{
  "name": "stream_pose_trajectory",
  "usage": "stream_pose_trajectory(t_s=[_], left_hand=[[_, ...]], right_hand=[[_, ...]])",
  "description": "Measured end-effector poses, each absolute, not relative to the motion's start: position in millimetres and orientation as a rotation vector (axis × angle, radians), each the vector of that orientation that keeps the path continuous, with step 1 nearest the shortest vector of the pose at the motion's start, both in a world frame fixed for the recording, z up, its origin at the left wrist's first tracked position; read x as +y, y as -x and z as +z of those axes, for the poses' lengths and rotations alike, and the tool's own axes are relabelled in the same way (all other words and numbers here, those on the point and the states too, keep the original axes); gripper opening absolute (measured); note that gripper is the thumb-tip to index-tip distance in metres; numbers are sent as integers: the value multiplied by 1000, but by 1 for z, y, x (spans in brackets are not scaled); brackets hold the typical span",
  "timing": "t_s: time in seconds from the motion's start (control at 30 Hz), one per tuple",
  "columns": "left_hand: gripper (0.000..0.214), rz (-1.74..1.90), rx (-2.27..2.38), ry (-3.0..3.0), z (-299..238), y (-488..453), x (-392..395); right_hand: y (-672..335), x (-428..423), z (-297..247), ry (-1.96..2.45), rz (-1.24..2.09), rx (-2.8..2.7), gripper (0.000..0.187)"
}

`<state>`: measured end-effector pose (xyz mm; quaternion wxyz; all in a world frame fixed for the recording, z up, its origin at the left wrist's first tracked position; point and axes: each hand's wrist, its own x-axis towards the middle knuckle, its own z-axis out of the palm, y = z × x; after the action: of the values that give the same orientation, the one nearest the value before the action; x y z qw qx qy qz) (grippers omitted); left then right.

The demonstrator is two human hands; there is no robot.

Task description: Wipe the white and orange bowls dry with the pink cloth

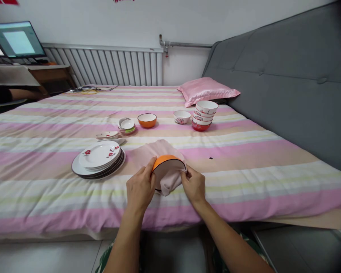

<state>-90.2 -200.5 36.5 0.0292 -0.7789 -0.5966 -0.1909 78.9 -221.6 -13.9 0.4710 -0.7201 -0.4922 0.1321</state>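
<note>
An orange bowl (168, 157) with a white inside and dark rim is tipped on its side, its opening facing me. My left hand (141, 185) is closed on the bowl's left rim. With bent fingers, my right hand (193, 183) pinches a pale pink cloth (172, 182) against the right rim. Part of the cloth lies inside the bowl and hangs over its lower edge. More of the same cloth spreads on the bed behind the bowl. To the left of my left hand stands a stack of plates (100, 154), the top one white with red flowers.
Farther back on the striped bed (244, 182) are another orange bowl (147, 120), small dishes (127, 125), a white bowl (182, 116) and a stack of bowls (205, 113). A pink pillow (207, 90) lies near the grey headboard (287, 72). Part of a person shows at far left.
</note>
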Motion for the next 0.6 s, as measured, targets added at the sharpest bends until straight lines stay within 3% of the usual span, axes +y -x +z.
stream_pose_trajectory(t_s=[0.17, 0.3, 0.6], left_hand=[[48, -632, -2114, 2371, 38, 85, -200], [40, -316, -2458, 2299, 37, 81, -200], [41, -179, -2342, 2345, 38, 74, -201]], right_hand=[[-82, -219, -16, 1800, 334, -1227, 26], [-84, -217, -18, 1814, 333, -1238, 23], [-84, -220, -18, 1783, 365, -1206, 22]])
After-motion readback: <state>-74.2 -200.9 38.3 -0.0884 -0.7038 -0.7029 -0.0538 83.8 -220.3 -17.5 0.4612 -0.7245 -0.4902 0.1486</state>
